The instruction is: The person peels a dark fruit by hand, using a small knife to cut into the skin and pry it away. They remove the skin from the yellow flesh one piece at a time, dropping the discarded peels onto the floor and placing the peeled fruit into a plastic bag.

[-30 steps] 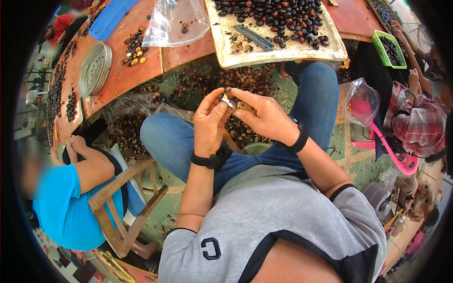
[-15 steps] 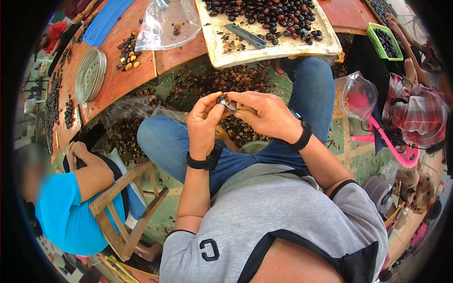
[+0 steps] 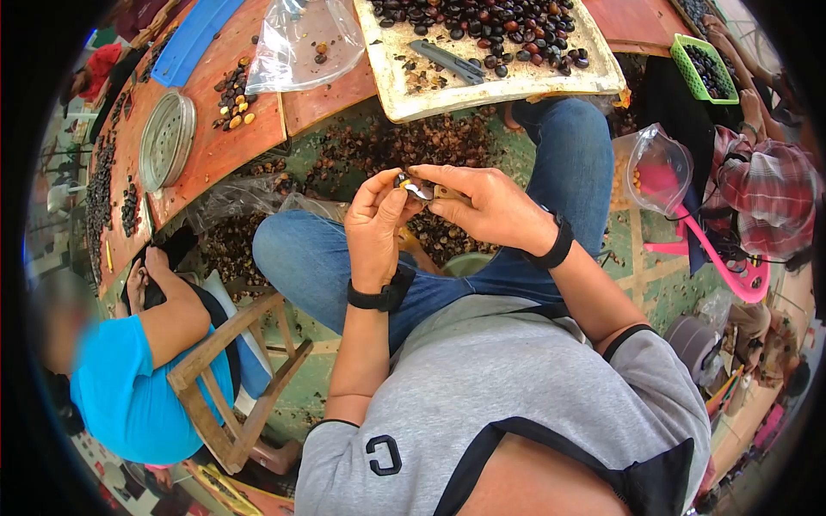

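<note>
Between thumb and fingers, my left hand point(image 3: 375, 225) pinches a dark nut point(image 3: 402, 179) on which a yellow patch shows. My right hand point(image 3: 489, 209) is closed around the light handle point(image 3: 449, 196) of a small knife, and its shiny blade point(image 3: 419, 190) touches or nearly touches the nut. Both hands are close together above my lap. Beyond them, a pale tray point(image 3: 404, 107) on the table holds a heap of dark nuts point(image 3: 503, 26) and a grey utility knife point(image 3: 446, 60).
A wooden stool point(image 3: 241, 447) and a person in blue point(image 3: 138, 387) are at the left. Peelings point(image 3: 387, 142) litter the floor. A pink scoop point(image 3: 718, 258), a clear container point(image 3: 658, 168) and a green basket point(image 3: 704, 69) stand right. A metal strainer point(image 3: 166, 142) rests on the table.
More yellow shows on the nut at the blade. Both hands remain together in nearly the same place. At the left, the co-worker's hands have shifted slightly.
</note>
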{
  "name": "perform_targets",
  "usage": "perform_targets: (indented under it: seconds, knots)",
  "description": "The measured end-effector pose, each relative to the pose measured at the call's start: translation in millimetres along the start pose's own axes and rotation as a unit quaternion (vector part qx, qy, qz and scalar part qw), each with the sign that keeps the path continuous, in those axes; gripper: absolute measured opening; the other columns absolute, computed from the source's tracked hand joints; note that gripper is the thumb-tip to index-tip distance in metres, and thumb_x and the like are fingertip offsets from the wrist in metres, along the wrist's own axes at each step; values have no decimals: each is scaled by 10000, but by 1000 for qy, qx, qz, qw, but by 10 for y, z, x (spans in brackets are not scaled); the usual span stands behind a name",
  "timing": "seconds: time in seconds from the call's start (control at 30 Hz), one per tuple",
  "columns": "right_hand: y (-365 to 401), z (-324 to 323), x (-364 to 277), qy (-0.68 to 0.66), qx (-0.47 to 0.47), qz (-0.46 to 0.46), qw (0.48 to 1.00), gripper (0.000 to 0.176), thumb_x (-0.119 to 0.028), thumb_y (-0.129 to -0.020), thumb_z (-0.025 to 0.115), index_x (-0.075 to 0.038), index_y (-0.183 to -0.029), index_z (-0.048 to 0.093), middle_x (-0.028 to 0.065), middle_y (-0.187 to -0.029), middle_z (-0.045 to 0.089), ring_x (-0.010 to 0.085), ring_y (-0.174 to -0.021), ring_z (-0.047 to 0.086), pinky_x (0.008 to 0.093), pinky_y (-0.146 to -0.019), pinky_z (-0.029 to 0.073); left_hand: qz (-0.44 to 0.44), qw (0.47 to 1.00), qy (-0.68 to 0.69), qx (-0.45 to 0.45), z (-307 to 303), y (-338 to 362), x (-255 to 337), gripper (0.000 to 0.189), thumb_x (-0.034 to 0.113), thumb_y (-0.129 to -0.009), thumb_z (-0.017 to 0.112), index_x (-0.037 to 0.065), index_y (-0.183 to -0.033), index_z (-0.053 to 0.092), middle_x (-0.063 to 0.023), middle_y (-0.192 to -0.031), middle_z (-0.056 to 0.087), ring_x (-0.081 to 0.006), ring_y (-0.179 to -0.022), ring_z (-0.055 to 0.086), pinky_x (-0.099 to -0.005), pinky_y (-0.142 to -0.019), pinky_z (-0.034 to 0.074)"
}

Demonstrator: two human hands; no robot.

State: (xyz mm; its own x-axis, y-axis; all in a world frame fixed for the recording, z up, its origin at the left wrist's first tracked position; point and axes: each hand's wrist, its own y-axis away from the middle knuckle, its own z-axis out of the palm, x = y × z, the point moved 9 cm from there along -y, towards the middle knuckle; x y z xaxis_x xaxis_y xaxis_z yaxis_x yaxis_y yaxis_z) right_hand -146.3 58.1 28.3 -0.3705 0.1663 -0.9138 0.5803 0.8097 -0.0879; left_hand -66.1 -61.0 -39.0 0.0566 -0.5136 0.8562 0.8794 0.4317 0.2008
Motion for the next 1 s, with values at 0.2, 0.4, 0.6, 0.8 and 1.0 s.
perform_targets:
  seconds: [0.2,0.4,0.6,0.8,1.0]
  knots:
    - [15,-30,0,28,12,-17,999,395,-167,-838,645,-57,-1213,591,177,-1027,667,355,-928,647,419,-772,524,4,999,-36,10,41,2,49,266,68,-915,625,-16,-1164,585,-78,-997,659,-126,-846,652,-258,-775,564]
    - [74,37,-12,48,62,-30,996,374,-168,-856,626,-99,-1222,595,135,-1000,660,332,-880,653,391,-737,533,31,997,-44,46,62,3,57,241,3,-907,595,-18,-1147,590,-81,-991,652,-124,-859,644,-266,-786,562]
    - [96,159,45,38,108,-2,993,373,-162,-882,594,-112,-1251,575,122,-940,639,320,-855,647,393,-701,530,67,991,-75,89,25,32,96,234,-22,-903,583,-18,-1137,590,-75,-984,642,-106,-857,626,-238,-768,540]
    - [69,305,207,-22,152,0,988,364,-148,-904,580,-80,-1262,572,145,-1007,656,301,-884,657,369,-716,531,84,987,-82,108,-64,36,79,221,-11,-914,561,-7,-1132,596,-45,-988,628,-85,-862,599,-219,-768,521]
    - [-31,282,587,-357,72,216,906,390,-168,-983,510,-36,-1349,508,-26,-742,527,6,-551,377,173,-457,306,4,1000,-8,9,109,126,-147,253,11,-915,557,-3,-1168,568,-90,-1081,626,-145,-923,624,-303,-842,555]
